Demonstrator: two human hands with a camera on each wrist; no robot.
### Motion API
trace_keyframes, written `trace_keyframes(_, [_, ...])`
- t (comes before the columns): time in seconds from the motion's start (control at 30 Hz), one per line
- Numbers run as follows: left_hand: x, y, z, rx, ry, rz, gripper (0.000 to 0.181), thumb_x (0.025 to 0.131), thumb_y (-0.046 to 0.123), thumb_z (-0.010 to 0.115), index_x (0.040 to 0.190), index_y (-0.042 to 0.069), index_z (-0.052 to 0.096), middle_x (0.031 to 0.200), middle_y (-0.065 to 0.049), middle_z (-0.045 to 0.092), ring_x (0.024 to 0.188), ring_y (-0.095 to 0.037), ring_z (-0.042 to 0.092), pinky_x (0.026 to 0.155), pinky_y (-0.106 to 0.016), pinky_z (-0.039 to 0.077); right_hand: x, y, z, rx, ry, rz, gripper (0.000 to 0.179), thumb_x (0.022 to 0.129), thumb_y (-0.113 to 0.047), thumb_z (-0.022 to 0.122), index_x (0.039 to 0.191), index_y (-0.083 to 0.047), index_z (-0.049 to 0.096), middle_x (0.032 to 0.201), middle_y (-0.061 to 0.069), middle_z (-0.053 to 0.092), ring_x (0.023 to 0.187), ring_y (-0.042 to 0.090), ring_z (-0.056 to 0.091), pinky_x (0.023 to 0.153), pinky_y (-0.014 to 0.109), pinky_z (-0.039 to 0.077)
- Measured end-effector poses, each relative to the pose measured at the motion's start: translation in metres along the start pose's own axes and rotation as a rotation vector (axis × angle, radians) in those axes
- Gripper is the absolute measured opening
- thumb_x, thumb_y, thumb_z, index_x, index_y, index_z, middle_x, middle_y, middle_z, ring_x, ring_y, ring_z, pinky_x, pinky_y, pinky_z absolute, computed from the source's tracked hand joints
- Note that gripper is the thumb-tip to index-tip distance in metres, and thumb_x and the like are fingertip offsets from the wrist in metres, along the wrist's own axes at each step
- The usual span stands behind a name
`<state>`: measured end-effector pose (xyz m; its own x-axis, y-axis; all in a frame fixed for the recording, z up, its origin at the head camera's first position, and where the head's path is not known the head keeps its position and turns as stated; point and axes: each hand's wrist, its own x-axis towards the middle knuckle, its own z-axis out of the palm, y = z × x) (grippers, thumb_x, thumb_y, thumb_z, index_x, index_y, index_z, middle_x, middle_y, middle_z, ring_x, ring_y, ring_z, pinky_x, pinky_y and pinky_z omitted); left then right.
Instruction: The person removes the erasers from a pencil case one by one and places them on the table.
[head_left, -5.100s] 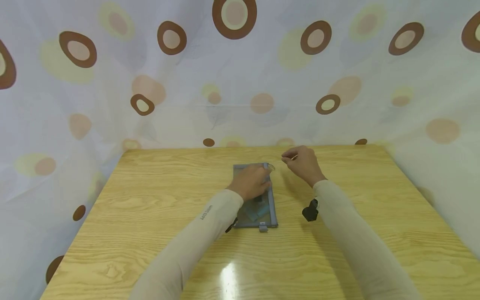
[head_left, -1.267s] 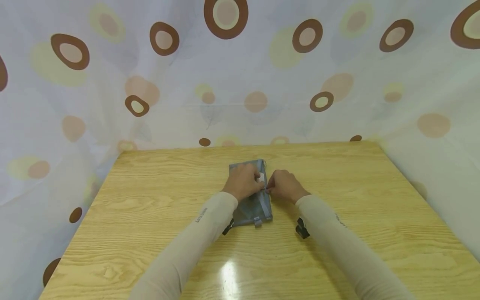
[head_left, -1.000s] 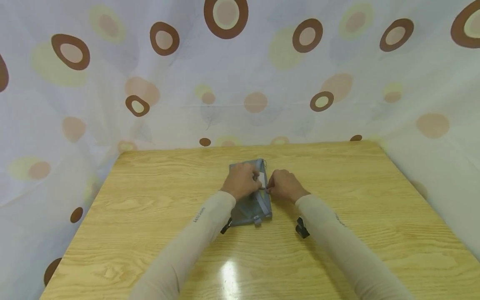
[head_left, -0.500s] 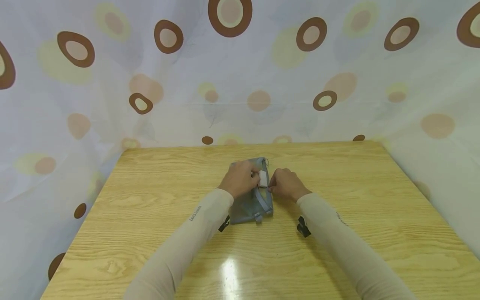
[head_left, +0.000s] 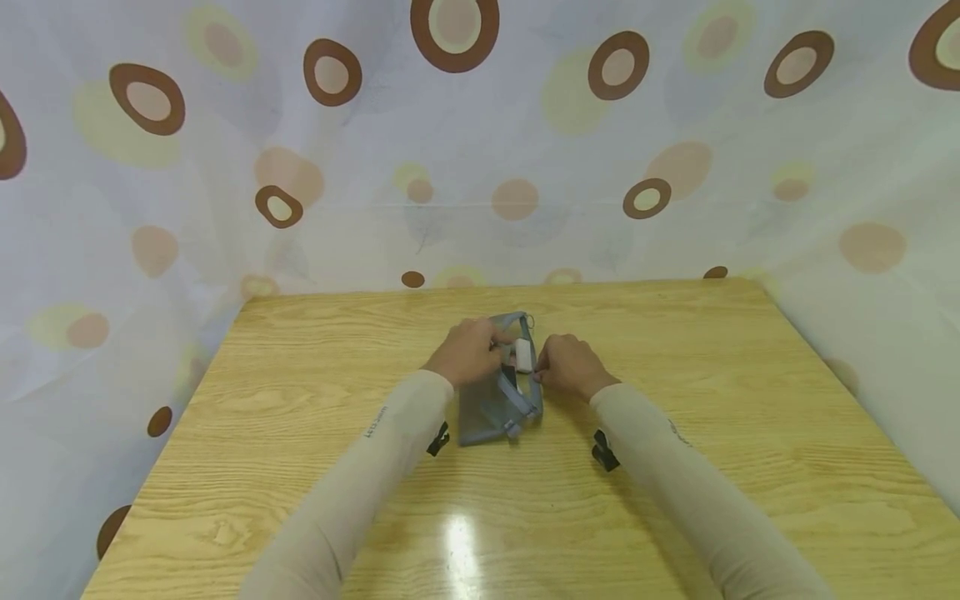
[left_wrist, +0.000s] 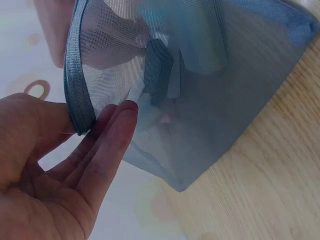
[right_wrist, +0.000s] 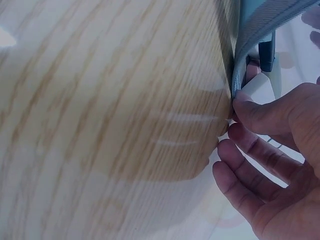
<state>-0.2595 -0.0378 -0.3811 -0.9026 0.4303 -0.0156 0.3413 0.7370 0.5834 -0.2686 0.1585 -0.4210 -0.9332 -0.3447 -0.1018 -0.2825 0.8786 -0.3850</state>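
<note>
Mesh pouch (head_left: pixel 478 414), just one, rests on the bench (head_left: pixel 187 433), its left rim pinched between your left hand's (head_left: pixel 465 353) fingers. One white block (head_left: pixel 523 356) shows in its parted mouth; your right hand's (head_left: pixel 572 367) fingers pinch the right rim.

Even, fairly bright light fills the head view, with the far curtain (head_left: pixel 450 242) pale and softly lit. White glare streaks the glossy counter (head_left: pixel 187 500) at the near middle; a faint shadow falls left of the right sleeve (head_left: pixel 697 475). Wide-angle stretch pulls at the outer edges. The wrist views look cooler and hazier (mesh veils the contents of the pouch (left_wrist: pixel 215 115)), their backgrounds soft.
</note>
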Motion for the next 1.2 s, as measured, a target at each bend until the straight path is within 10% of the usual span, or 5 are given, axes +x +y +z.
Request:
trace_keyframes(0.17, [-0.003,-0.004,-0.006,0.036,-0.003,0.01,0.036,0.097,0.003,0.057,0.131,0.003,0.068,0.097,-0.01,0.067,0.041,-0.007,0.03,0.038,-0.019,0.031,0.0,0.001,0.0,-0.001,-0.008,0.007,0.008,0.088,-0.009,0.078,0.093,-0.003,0.081,0.094,0.01,0.077,0.094,0.029,0.073,0.086,0.046,0.06])
trace_keyframes(0.33, [-0.005,-0.008,-0.013,0.053,-0.002,0.009,0.04,0.094,0.007,0.065,0.133,0.004,0.066,0.056,-0.001,0.045,0.04,-0.008,0.023,0.039,-0.021,0.026,0.001,0.001,0.0,0.002,-0.008,0.003,0.008,0.089,-0.008,0.078,0.094,-0.003,0.081,0.097,0.011,0.077,0.098,0.032,0.072,0.088,0.048,0.059])
trace_keyframes(0.7, [-0.017,-0.02,-0.026,-0.086,-0.041,0.019,0.063,0.085,0.018,0.085,0.141,0.001,0.059,0.06,0.002,0.04,0.049,-0.011,0.031,0.05,-0.025,0.031,0.001,0.0,0.0,-0.01,-0.004,-0.002,0.008,0.088,-0.009,0.079,0.093,-0.004,0.081,0.096,0.011,0.077,0.095,0.031,0.073,0.089,0.049,0.058])
trace_keyframes(0.97, [-0.022,-0.031,-0.029,-0.169,-0.045,0.003,0.071,0.082,0.019,0.087,0.144,0.003,0.056,0.091,-0.006,0.064,0.084,-0.016,0.068,0.07,-0.029,0.053,0.001,0.001,0.002,-0.009,0.003,0.013,0.007,0.088,-0.008,0.079,0.093,-0.004,0.081,0.095,0.01,0.077,0.09,0.027,0.072,0.085,0.047,0.059])
trace_keyframes(1.2, [-0.028,-0.042,-0.029,-0.253,-0.032,-0.031,0.074,0.083,0.019,0.087,0.147,0.006,0.053,0.132,-0.015,0.065,0.117,-0.031,0.065,0.094,-0.037,0.058,-0.001,0.0,0.001,-0.006,0.013,-0.009,0.005,0.089,-0.008,0.078,0.087,-0.005,0.082,0.084,0.004,0.076,0.071,0.016,0.064,0.074,0.042,0.06])
